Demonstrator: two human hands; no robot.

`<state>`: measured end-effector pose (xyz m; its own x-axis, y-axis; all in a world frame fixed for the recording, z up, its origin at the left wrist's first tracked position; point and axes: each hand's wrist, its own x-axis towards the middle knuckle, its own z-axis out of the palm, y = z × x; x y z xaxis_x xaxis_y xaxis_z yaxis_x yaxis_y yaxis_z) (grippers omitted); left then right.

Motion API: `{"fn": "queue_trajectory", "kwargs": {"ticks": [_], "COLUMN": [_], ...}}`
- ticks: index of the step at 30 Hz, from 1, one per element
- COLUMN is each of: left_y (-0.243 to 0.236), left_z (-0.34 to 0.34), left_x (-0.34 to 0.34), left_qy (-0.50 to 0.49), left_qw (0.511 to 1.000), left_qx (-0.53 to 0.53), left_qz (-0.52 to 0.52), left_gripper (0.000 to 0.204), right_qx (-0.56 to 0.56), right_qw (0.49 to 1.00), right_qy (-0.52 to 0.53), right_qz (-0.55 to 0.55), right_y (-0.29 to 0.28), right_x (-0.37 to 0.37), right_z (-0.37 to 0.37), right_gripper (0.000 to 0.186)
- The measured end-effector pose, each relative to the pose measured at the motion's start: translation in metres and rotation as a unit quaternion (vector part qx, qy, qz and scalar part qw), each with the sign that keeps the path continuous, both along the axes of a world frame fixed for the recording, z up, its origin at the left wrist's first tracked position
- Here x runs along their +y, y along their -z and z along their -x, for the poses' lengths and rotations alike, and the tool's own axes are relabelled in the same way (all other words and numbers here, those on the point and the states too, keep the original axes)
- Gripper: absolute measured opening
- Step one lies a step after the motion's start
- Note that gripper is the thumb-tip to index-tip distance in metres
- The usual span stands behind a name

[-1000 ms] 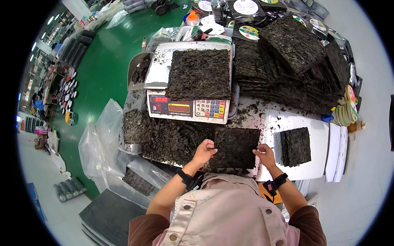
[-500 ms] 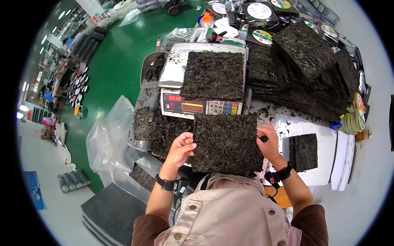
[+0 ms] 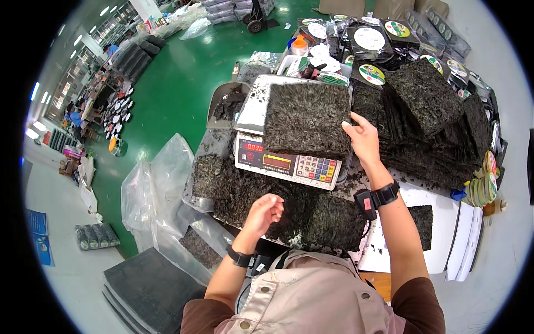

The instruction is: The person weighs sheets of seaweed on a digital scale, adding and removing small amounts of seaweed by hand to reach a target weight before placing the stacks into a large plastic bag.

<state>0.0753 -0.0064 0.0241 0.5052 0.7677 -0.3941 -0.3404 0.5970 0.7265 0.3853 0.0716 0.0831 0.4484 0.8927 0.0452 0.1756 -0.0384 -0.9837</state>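
A dark, square sheet of dried seaweed (image 3: 307,119) lies over the plate of a digital scale (image 3: 257,100), covering part of its red display. My right hand (image 3: 362,137) pinches the sheet's right edge between thumb and fingers. Whether other sheets lie under it on the plate is hidden. My left hand (image 3: 265,215), fingers curled and holding nothing visible, hovers nearer my body above more seaweed sheets (image 3: 334,220) spread in front of the scale.
A tall stack of seaweed (image 3: 425,103) stands right of the scale, with labelled black packs (image 3: 370,39) behind. A dustpan (image 3: 225,106) with dark scraps sits at left. Clear plastic film (image 3: 158,195) hangs beside the table. A white board (image 3: 411,245) lies at right.
The seaweed sheet has gone from in front of my body up onto the scale. My left hand has let go of it and drawn lower; my right hand moved forward with it.
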Motion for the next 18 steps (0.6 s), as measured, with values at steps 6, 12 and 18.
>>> {"fn": "queue_trajectory", "kwargs": {"ticks": [6,12,18], "left_y": [0.036,0.138,0.139], "left_z": [-0.032,-0.064,-0.074], "left_x": [-0.005,-0.030,-0.045], "left_qy": [0.113,0.232,0.248], "left_qw": [0.981,0.898,0.888], "left_qx": [0.160,0.364,0.374], "left_qz": [0.005,-0.089,-0.098], "left_gripper": [0.016,0.048,0.054], "right_qx": [-0.198,-0.367,-0.092], "right_qw": [0.974,0.866,0.928], "right_qy": [0.073,-0.122,-0.021], "right_qz": [-0.085,0.316,0.360], "right_y": [-0.006,0.131,0.209], "right_x": [-0.046,-0.178,-0.251], "right_z": [0.013,-0.046,-0.042], "right_gripper": [0.022,0.035,0.049]}}
